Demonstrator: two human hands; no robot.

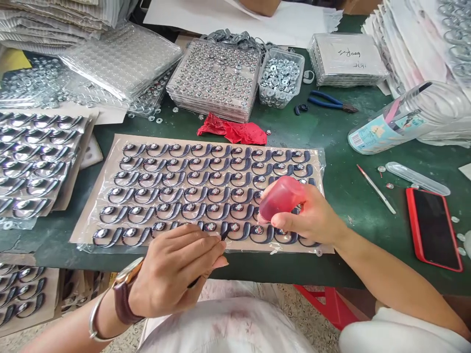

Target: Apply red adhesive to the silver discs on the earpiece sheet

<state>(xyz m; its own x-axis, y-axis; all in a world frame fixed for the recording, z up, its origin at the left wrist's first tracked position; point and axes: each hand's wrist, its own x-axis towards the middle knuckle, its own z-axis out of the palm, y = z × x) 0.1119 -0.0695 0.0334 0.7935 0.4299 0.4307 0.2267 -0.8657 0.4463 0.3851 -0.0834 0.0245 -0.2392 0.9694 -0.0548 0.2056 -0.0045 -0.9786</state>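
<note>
A clear sheet [110,162] of dark hook-shaped parts with round metal ends lies on the green table in front of me. My left hand [172,267], wearing a brown watch and a bangle, is closed in a pinch on a thin dark tool whose tip touches a part in the sheet's front row. My right hand [312,218] is closed around a small pink squeeze bottle [281,197], held tilted with its tip down over the right end of the front rows.
More filled sheets [37,157] lie at the left. Behind are stacked blister trays [217,78], a tub of washers [280,78], a red cloth [233,131], blue pliers [327,102], a clear jar [405,117] on its side and a red phone [434,228].
</note>
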